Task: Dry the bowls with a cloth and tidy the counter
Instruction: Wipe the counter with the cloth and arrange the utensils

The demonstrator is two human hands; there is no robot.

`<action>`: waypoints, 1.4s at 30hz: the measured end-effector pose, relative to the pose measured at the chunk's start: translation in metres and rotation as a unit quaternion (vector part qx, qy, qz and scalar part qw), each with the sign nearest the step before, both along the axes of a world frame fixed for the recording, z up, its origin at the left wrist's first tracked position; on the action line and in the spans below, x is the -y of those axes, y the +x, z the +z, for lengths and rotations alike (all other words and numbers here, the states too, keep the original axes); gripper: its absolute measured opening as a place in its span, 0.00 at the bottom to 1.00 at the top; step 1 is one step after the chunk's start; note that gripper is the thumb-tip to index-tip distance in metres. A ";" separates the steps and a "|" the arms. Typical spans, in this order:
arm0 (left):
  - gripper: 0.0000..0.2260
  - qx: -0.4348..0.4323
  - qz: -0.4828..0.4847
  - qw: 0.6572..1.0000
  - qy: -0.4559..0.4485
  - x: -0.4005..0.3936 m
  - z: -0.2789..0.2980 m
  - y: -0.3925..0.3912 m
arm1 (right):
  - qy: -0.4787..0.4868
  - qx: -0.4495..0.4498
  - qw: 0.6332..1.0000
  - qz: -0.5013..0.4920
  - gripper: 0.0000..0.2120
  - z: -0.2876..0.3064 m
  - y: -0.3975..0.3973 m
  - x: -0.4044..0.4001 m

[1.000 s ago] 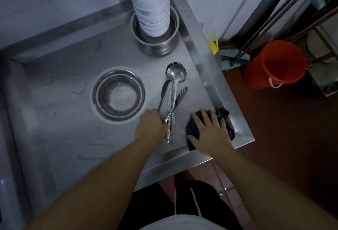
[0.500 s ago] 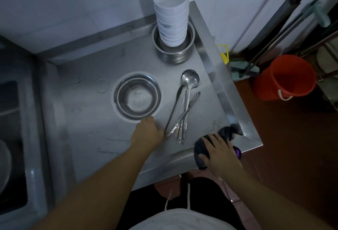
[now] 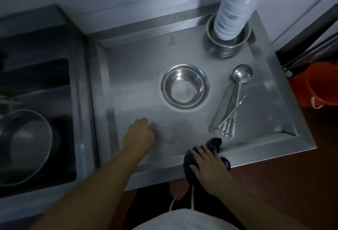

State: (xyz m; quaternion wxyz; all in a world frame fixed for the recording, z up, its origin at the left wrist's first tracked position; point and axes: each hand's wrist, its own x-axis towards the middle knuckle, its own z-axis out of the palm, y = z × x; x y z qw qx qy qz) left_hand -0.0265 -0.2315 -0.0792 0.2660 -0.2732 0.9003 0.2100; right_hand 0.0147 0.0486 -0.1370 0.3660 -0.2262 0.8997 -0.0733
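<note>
You see one stack of white bowls (image 3: 236, 12), its exact number blurred, standing in one steel pot (image 3: 227, 45). One steel bowl (image 3: 184, 87) sits mid-counter; one larger steel basin (image 3: 23, 145) lies in the sink at left. One bundle of utensils (image 3: 231, 101) shows at least one ladle; the rest cannot be counted. One dark cloth (image 3: 214, 143), one red bucket (image 3: 321, 83), two hands.

Right hand (image 3: 210, 165) on dark cloth (image 3: 214, 142)
</note>
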 end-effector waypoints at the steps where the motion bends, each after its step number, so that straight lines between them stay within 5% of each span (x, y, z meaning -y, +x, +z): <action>1: 0.20 -0.008 -0.012 1.000 0.001 0.011 0.000 0.004 | 0.000 0.002 1.000 0.003 0.31 0.000 0.008 0.019; 7: 0.20 -0.057 -0.033 0.998 0.005 0.068 -0.006 0.027 | 0.006 -0.070 0.997 0.012 0.34 -0.014 0.016 0.094; 18: 0.19 -0.135 -0.028 0.990 0.023 0.119 -0.008 0.036 | -0.015 -0.201 0.974 -0.102 0.31 -0.062 -0.102 0.174; 20: 0.19 -0.137 -0.024 0.990 0.021 0.123 -0.008 0.032 | -0.026 -0.213 0.975 -0.063 0.31 -0.063 -0.094 0.183; 26: 0.19 -0.135 -0.034 0.990 0.002 0.132 -0.006 0.022 | -0.134 -0.187 0.938 0.261 0.29 -0.067 -0.029 0.118; 31: 0.19 -0.137 -0.090 0.986 -0.032 0.134 -0.010 0.023 | -0.063 -0.225 0.972 0.027 0.30 -0.061 -0.007 0.115; 37: 0.18 -0.161 -0.077 0.982 -0.058 0.143 -0.018 0.034 | -0.169 -0.194 0.932 0.257 0.29 -0.073 -0.005 0.204; 42: 0.17 -0.176 -0.048 0.981 -0.069 0.162 -0.018 0.041 | -0.176 -0.221 0.929 0.238 0.29 -0.077 -0.087 0.274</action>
